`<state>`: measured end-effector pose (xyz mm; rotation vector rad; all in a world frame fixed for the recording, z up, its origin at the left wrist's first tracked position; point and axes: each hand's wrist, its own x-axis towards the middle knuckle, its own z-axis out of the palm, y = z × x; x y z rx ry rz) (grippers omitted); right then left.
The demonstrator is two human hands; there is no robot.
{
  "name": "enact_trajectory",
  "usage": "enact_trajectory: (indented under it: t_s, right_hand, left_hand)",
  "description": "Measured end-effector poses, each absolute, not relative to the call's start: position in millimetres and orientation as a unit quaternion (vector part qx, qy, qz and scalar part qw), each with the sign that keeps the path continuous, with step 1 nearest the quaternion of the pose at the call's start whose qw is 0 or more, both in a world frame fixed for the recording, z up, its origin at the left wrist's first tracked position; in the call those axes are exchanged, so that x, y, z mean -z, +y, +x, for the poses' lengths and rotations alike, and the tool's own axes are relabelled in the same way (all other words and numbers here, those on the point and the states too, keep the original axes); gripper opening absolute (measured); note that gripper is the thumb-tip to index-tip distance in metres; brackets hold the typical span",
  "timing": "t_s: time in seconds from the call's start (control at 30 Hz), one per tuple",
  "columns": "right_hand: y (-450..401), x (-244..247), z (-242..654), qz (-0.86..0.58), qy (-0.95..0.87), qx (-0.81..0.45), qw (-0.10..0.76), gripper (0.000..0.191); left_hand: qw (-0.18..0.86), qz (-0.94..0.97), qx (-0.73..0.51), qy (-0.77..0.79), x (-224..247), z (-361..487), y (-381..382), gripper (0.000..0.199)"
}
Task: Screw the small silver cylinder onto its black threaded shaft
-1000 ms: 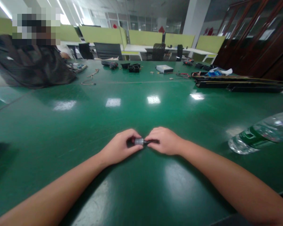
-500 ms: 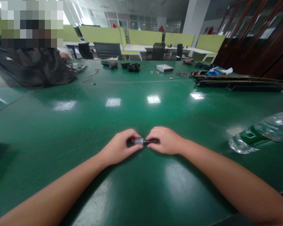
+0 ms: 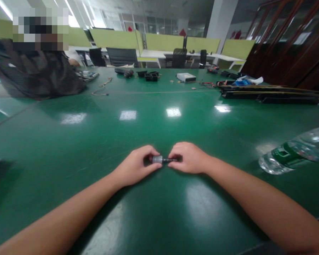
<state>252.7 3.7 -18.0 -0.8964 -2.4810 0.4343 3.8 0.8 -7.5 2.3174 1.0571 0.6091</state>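
Just above the table, or resting on it, is a small grey metal cylinder point(image 3: 157, 159) with a thin dark shaft point(image 3: 166, 160) pointing right. My left hand point(image 3: 138, 164) grips the cylinder between thumb and fingers, with the cylinder's left end partly hidden in the grasp. From the other side, my right hand point(image 3: 188, 158) closes thumb and forefinger around the shaft, whose far end runs into the shadow under the palm. Both forearms come in from the lower corners over the green table point(image 3: 154, 212).
A clear water bottle point(image 3: 289, 154) with a green label lies at right. Farther back are a dark bag point(image 3: 39, 76), black parts point(image 3: 151, 76), a white box point(image 3: 186, 77), a cable point(image 3: 102, 88) and long black strips point(image 3: 271, 94). A person with a blurred head sits behind the bag.
My right thumb and forefinger have slid slightly right along the shaft, so more of it shows beside the cylinder. My left hand keeps its grip, and the view has shifted slightly.
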Motion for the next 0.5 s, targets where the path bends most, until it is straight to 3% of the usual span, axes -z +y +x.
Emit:
enact_trajectory:
  t_s: [0.5]
  right_hand:
    - [17, 16, 278, -0.339, -0.897, -0.187, 0.214, 0.006]
  left_hand:
    - [0.267, 0.851, -0.226, 0.391, 7, 4, 1, 0.02]
